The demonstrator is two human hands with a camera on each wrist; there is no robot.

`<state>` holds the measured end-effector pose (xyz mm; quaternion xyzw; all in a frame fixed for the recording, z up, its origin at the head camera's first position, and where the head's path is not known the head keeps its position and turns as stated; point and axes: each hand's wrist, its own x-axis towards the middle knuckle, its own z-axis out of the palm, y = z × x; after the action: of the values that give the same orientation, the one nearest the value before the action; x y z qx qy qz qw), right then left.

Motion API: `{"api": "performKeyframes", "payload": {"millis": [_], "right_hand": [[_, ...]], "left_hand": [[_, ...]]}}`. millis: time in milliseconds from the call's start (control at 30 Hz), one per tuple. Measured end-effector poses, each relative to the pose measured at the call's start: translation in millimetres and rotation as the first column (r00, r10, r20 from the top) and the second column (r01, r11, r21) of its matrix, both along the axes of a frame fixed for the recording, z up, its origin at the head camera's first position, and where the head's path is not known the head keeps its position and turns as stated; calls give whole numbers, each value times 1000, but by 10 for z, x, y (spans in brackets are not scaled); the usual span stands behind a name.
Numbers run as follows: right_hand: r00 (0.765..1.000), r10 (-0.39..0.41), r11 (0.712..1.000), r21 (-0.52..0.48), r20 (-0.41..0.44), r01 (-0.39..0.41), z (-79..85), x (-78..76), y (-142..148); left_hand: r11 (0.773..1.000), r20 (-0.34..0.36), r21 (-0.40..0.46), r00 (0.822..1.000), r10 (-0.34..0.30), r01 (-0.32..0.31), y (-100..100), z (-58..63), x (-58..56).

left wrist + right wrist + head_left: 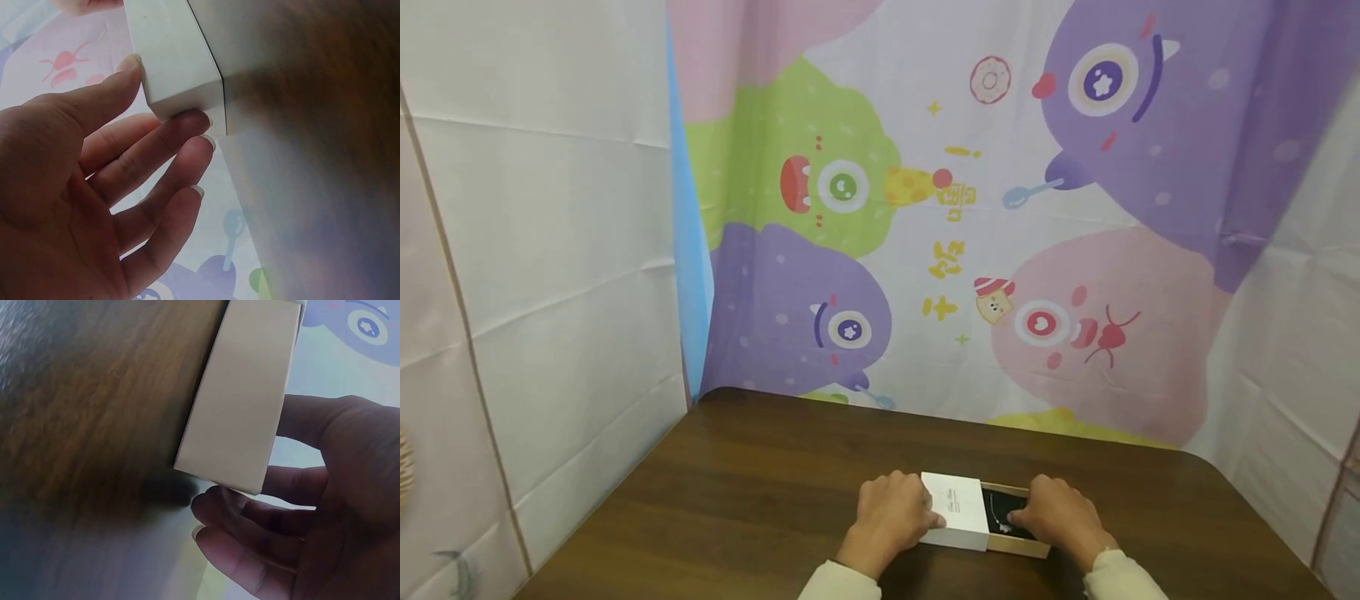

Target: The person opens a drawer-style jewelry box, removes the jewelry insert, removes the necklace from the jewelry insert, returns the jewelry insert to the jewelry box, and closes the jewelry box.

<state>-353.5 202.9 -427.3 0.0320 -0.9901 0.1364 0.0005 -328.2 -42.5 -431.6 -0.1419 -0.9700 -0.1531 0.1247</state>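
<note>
A white box sleeve [962,504] with small lettering on top lies on the table, and a tan drawer [1018,545] is slid partly out of its right side. Inside the drawer, a thin silver chain with a small pendant [1004,527] rests on a black insert. My left hand [889,510] grips the sleeve's left end; in the left wrist view its thumb is on one face and fingertips touch the end. With thumb over the insert and fingers at the outer end, my right hand [1063,515] holds the drawer. Part of the chain may be hidden by that thumb.
The dark wooden table [760,475] extends around the box. Behind it hangs a curtain [917,350] with cartoon monsters, and pale fabric panels [572,250] stand at both sides.
</note>
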Motion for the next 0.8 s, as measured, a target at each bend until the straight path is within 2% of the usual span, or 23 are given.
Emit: {"api": "performKeyframes", "payload": {"millis": [233, 467, 633, 800], "right_hand": [[999, 18, 997, -73, 34, -16, -31, -37, 77], [994, 107, 993, -58, 18, -106, 22, -65, 125], [990, 130, 989, -73, 49, -126, 45, -63, 131], [992, 126, 991, -41, 18, -126, 30, -51, 126]], "left_hand": [[1000, -4, -8, 1000, -3, 3, -2, -1, 13], [1000, -8, -11, 1000, 4, -4, -7, -7, 6], [1000, -12, -6, 1000, 0, 0, -3, -11, 6], [1000, -16, -2, 1000, 0, 0, 5, -16, -7]]}}
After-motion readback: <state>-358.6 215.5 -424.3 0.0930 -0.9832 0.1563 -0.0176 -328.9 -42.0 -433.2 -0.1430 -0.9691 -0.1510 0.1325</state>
